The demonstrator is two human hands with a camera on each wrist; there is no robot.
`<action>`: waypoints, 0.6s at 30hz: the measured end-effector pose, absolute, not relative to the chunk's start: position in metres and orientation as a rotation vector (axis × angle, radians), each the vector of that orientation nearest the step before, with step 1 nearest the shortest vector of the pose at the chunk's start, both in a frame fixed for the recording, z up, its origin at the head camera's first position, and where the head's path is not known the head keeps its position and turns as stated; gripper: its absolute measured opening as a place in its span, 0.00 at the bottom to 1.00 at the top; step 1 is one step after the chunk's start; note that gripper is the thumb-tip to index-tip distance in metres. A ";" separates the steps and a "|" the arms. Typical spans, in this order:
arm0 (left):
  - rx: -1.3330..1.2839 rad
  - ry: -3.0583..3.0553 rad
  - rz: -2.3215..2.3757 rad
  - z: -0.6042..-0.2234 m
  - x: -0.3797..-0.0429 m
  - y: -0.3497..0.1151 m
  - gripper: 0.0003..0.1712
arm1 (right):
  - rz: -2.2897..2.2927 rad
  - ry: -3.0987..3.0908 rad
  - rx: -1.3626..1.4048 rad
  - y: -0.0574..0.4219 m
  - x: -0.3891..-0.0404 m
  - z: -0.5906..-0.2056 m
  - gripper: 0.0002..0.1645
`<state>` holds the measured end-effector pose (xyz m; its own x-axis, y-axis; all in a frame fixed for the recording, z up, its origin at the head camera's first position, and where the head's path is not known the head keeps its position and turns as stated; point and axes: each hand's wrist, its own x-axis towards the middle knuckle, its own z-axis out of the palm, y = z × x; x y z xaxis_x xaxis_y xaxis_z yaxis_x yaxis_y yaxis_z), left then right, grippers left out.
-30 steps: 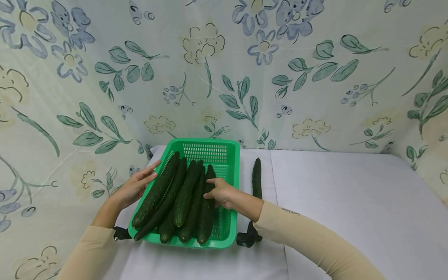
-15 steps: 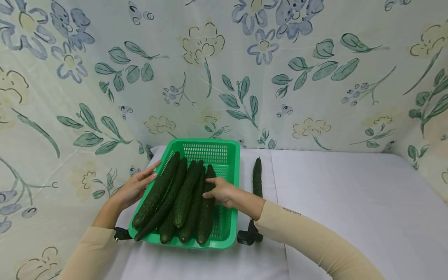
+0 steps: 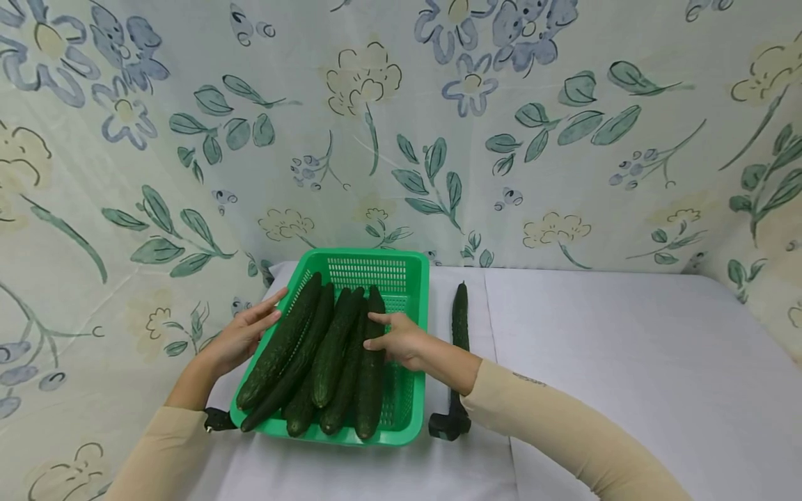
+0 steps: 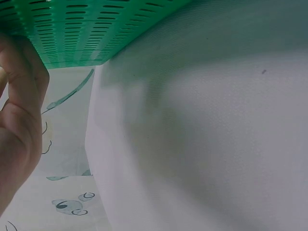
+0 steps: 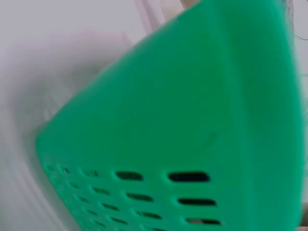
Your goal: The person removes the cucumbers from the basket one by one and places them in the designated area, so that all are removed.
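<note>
In the head view, a green plastic basket (image 3: 413, 417) with slotted walls holds several long dark cucumbers (image 3: 285, 355) lying lengthwise. My right hand (image 3: 401, 341) reaches over the basket's right rim and grips the rightmost cucumber (image 3: 371, 390) around its upper half; its thumb and index finger show on top, the other fingers are hidden. My left hand (image 3: 247, 330) rests at the left rim with its fingers extended along the outside. The left wrist view shows this hand (image 4: 19, 106) against the slotted basket wall (image 4: 96, 33). In the right wrist view the basket wall (image 5: 144, 130) fills most of the frame.
A single cucumber (image 3: 460, 316) lies on the white tablecloth (image 3: 595, 334) to the right of the basket, partly behind my right forearm. A black wrist device (image 3: 447, 426) shows beneath that arm. A floral curtain (image 3: 438, 139) hangs behind the table.
The rightmost cucumber has turned slightly straighter, its lower end shifting a little right and its upper tip a little farther back. My right hand has shifted slightly with it; the left stays put.
</note>
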<state>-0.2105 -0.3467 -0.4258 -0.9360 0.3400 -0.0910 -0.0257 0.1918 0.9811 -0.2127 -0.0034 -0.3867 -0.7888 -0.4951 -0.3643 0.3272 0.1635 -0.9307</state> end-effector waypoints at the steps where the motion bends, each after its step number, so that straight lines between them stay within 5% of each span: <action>1: 0.301 2.183 1.807 -0.426 -0.211 -0.347 0.34 | -1.700 1.814 -0.159 -0.002 -0.213 -0.386 0.40; 18: 0.306 2.174 1.780 -0.426 -0.211 -0.345 0.33 | -1.815 1.639 -0.193 0.019 -0.216 -0.371 0.39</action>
<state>-0.2108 -0.3445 -0.4263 -0.9280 0.3574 -0.1056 -0.0330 0.2034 0.9785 -0.2155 0.0187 -0.3713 -0.7614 -0.5630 -0.3213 0.3771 0.0185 -0.9260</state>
